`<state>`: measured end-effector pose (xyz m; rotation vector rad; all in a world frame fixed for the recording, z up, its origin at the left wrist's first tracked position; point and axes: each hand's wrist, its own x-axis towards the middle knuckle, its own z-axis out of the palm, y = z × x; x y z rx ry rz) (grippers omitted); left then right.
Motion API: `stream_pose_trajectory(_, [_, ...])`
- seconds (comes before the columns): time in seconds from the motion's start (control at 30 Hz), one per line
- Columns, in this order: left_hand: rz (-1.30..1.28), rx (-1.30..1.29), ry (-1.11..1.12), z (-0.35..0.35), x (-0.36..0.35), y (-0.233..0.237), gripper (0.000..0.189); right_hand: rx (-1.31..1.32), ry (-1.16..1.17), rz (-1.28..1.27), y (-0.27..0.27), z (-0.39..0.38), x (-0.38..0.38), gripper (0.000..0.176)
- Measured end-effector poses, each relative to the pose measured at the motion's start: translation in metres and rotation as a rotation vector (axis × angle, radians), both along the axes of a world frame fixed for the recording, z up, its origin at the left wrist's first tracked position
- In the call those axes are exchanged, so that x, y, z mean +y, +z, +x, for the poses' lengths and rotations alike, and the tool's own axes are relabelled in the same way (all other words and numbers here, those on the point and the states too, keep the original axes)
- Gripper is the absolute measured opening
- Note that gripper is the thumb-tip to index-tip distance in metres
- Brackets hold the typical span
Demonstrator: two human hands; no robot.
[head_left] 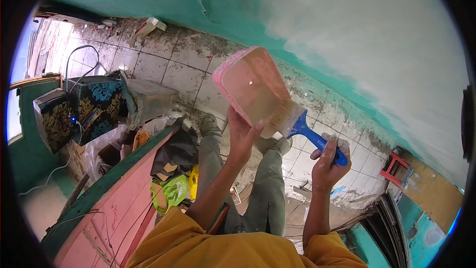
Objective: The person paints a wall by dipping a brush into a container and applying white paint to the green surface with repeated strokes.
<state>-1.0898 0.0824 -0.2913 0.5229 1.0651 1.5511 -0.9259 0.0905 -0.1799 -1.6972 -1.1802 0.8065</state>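
Note:
My left hand [241,135] is closed on the near edge of a pink plastic tub [229,80], thumb at its rim. The tub is tilted, and pale, wet-looking paint or filler coats its inside. My right hand [329,163] grips the blue handle of a wide paintbrush [310,133]; its fingers are spotted with white. The brush's light bristles lie against the tub's right rim. Beyond them rises a wall [347,25], partly whitish and partly green.
Dirty white floor tiles [186,82] run along the wall's foot. On the left stand a patterned dark box [96,101] and a pink board with a green edge [121,183]. A green bag [174,192] lies near my legs. A red-framed object [394,167] is at the right.

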Motion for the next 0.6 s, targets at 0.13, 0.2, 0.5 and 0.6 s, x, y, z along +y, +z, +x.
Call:
stream_pose_trajectory(0.13, [-0.032,-0.074,0.025,-0.002,-0.003,-0.01,0.085,0.006,-0.082,0.005,-0.008,0.0,0.001,0.025])
stream_pose_trajectory(0.2, [-0.041,-0.083,0.031,-0.004,-0.003,-0.013,0.084,0.003,-0.096,0.001,-0.013,0.001,0.003,0.028])
stream_pose_trajectory(0.5, [-0.045,-0.05,-0.006,-0.015,-0.006,-0.019,0.084,-0.018,-0.206,0.004,-0.029,0.006,0.017,0.036])
stream_pose_trajectory(0.6, [-0.047,-0.056,-0.019,-0.021,-0.01,-0.028,0.078,0.024,-0.21,0.095,-0.039,0.009,0.026,0.038])
